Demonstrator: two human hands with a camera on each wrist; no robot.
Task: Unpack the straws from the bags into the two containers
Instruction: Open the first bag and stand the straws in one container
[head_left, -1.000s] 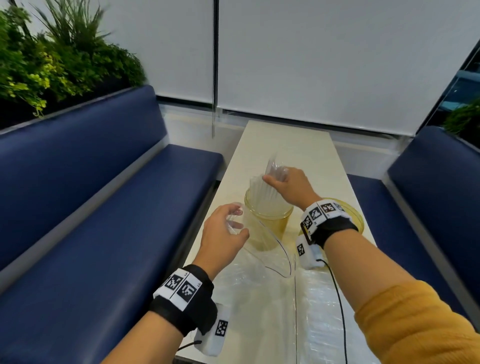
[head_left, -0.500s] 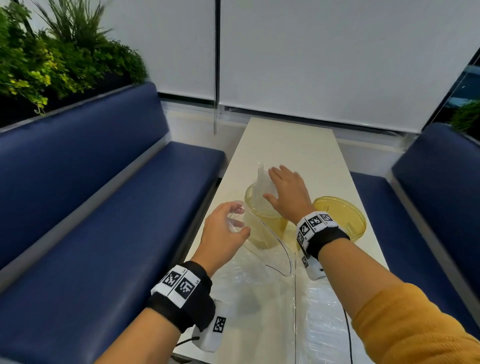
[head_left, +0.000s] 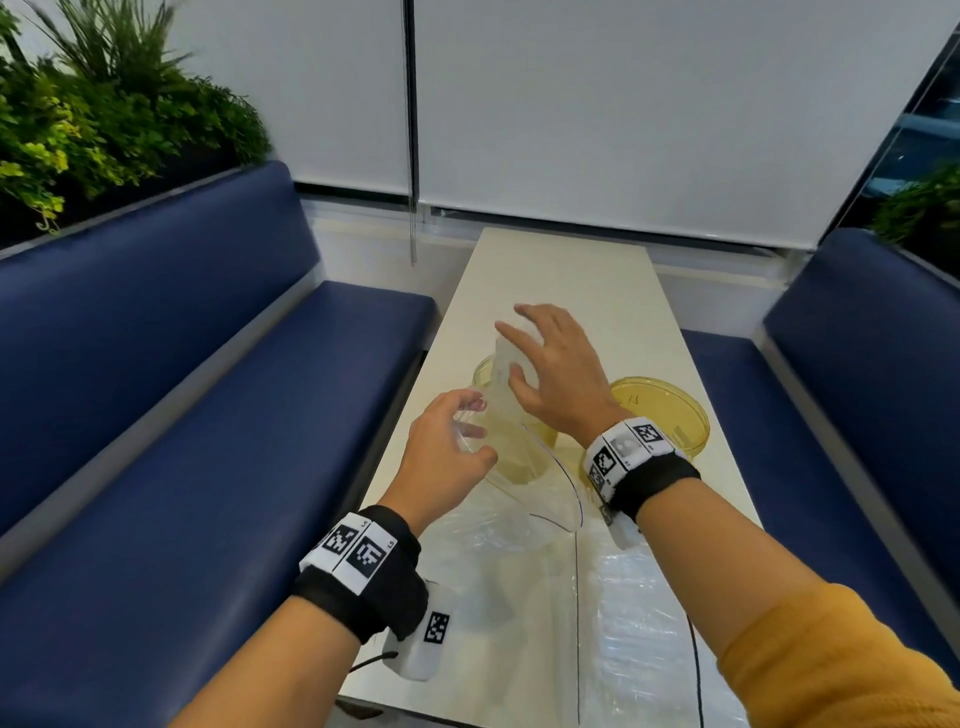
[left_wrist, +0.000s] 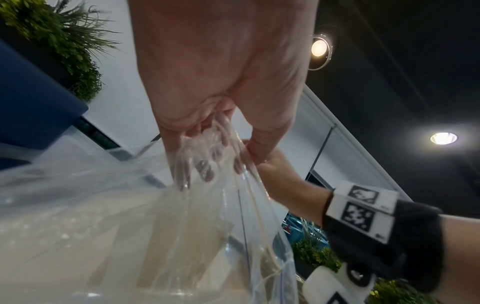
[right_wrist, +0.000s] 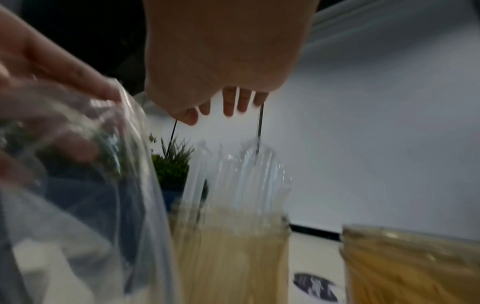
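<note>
**Straws standing in the left container, bag mouth held in the left hand**

The left hand (head_left: 441, 457) has its fingers curled into the mouth of a clear plastic bag (head_left: 524, 499), gripping the bunched film; the rest of the bag trails back along the table (head_left: 566, 270) toward its near edge. The right hand (head_left: 558, 374) hovers with fingers spread and straight, holding nothing, just above a bundle of clear straws (head_left: 504, 358). In the right wrist view its fingertips (right_wrist: 228, 109) sit a little apart from the straw tops (right_wrist: 241, 170).

The straws stand upright in the left amber container (head_left: 485, 366), their ends rising above its rim. The right amber container (head_left: 670, 410) stands beside it, nearer the table's right edge; what it holds cannot be told. More clear plastic film (head_left: 644, 639) lies flat at the table's near edge. Blue benches (head_left: 208, 415) run along both sides
</note>
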